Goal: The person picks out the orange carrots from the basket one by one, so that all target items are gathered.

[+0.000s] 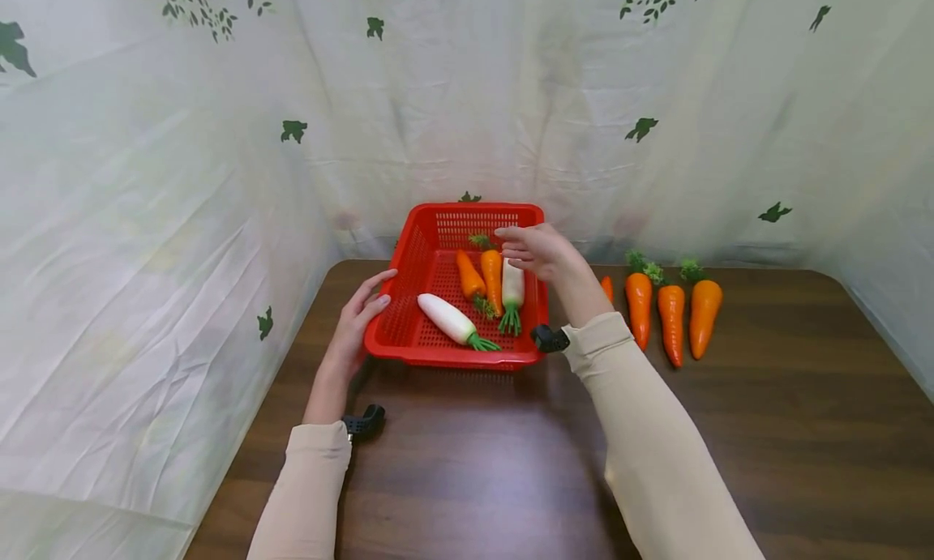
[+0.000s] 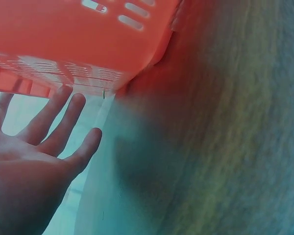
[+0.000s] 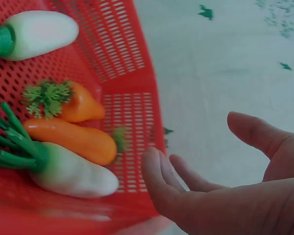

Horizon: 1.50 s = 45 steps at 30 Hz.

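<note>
A red plastic basket [image 1: 456, 354] stands on the table with two white radishes and two carrots in it. One radish [image 1: 445, 317] lies slanted near the front; the other radish [image 1: 513, 284] lies along the right side, beside a carrot [image 1: 491, 280]. A second carrot [image 1: 469, 276] lies just left of that one. My left hand [image 1: 356, 321] is at the basket's left rim, its fingers extended and spread against the outside in the left wrist view [image 2: 34, 156]. Over the basket's right side hovers my right hand [image 1: 540, 252], fingers loosely bent, holding nothing.
Several carrots [image 1: 671, 321] lie in a row on the dark wooden table [image 1: 788, 430], right of the basket; my right forearm partly covers one. A pale curtain [image 1: 467, 98] with green leaf prints hangs behind the table and along its sides.
</note>
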Tool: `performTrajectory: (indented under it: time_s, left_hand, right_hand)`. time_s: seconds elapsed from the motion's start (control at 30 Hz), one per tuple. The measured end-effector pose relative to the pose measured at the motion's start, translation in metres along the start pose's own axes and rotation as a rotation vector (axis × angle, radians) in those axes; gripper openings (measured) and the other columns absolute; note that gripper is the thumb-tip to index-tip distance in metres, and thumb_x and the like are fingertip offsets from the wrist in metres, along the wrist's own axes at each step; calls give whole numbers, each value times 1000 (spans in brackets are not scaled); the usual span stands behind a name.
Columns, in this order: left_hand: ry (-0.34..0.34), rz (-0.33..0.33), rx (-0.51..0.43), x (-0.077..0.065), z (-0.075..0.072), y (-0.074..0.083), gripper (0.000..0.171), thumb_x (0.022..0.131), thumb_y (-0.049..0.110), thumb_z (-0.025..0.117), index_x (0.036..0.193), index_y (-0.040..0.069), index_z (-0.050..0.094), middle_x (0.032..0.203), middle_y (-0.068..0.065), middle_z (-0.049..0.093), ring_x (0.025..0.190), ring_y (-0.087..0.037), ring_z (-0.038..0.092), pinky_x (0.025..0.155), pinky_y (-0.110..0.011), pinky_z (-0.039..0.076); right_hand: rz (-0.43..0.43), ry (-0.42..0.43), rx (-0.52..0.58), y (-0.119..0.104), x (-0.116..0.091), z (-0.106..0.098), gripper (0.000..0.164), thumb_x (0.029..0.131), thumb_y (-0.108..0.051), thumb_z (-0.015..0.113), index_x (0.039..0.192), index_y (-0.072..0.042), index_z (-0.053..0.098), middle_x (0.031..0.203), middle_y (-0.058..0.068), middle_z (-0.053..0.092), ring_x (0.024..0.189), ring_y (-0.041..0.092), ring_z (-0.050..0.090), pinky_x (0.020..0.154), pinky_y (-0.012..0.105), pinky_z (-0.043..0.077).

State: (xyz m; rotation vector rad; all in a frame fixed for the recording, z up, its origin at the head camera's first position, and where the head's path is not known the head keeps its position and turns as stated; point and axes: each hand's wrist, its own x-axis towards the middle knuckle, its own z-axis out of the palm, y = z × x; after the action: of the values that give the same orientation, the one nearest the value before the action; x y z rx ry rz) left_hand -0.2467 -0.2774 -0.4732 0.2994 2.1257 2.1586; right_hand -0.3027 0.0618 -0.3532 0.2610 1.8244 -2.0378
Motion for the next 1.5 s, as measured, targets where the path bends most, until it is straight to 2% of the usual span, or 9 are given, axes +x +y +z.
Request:
performTrajectory:
  time_s: [0.13, 0.23, 0.4, 0.5, 0.57, 0.63, 0.73, 1.1, 1.5]
  left_hand:
    - [7, -4, 3, -1, -1, 1, 52, 109, 32, 56, 159, 28, 45, 158, -16, 49, 128, -34, 59, 94, -32, 62]
    - [10, -6, -3, 0, -1, 2, 51, 109, 31, 57, 159, 28, 46, 157, -17, 50, 128, -37, 59, 94, -33, 62]
    - [3, -10, -5, 4, 2, 3, 52, 108, 32, 59, 158, 29, 47, 155, -16, 51, 132, -44, 55, 97, -37, 61]
    - [9, -14, -2, 5, 3, 3, 52, 107, 33, 60, 158, 30, 47, 155, -15, 51, 133, -45, 54, 97, -37, 61]
    - [12, -14, -2, 5, 3, 3, 52, 108, 32, 59, 158, 29, 47, 156, -15, 51, 133, -45, 54, 97, -37, 61]
    - [14, -15, 0, 4, 3, 2, 52, 108, 31, 59, 158, 29, 46, 157, -15, 50, 133, -43, 55, 96, -36, 61]
    - [13, -14, -1, 3, 3, 2, 52, 108, 32, 58, 158, 29, 46, 158, -15, 50, 133, -42, 55, 96, -34, 61]
    - [28, -5, 12, -1, -1, 3, 51, 108, 33, 58, 158, 29, 47, 155, -16, 52, 132, -44, 56, 95, -35, 62]
    - [26, -17, 6, -2, -2, 2, 51, 108, 32, 58, 158, 30, 47, 155, -16, 52, 132, -42, 56, 94, -34, 62]
  right_hand:
    - [79, -8, -18, 1, 11, 11, 39, 103, -24, 67, 135, -1, 60, 129, 14, 58, 102, 24, 57, 116, 40, 47]
    - [124, -20, -30, 2, 16, 17, 45, 102, -27, 70, 135, -1, 56, 121, 10, 55, 99, 23, 54, 101, 35, 52]
    - [169, -48, -3, 1, 22, 25, 60, 101, -29, 70, 147, 1, 46, 106, 5, 46, 83, 17, 40, 75, 25, 40]
    - [196, -48, 5, 2, 26, 29, 68, 102, -30, 69, 155, 0, 39, 116, 7, 50, 92, 16, 45, 83, 24, 41]
    - [215, -41, -1, 3, 28, 32, 73, 102, -30, 70, 159, 0, 36, 140, 11, 50, 116, 20, 51, 103, 28, 44]
    - [229, -44, 1, 6, 30, 34, 76, 102, -30, 70, 161, 0, 33, 158, 14, 41, 141, 27, 45, 120, 34, 38]
    - [238, -55, -5, 9, 31, 38, 80, 101, -29, 71, 162, 1, 30, 168, 18, 30, 154, 32, 33, 129, 41, 31]
    - [272, -102, -129, 18, 40, 62, 84, 99, -32, 73, 163, 0, 29, 166, 19, 32, 152, 33, 35, 129, 47, 29]
    - [340, -69, -126, 31, 50, 75, 81, 95, -35, 77, 157, -4, 36, 157, 16, 44, 135, 30, 47, 121, 45, 41]
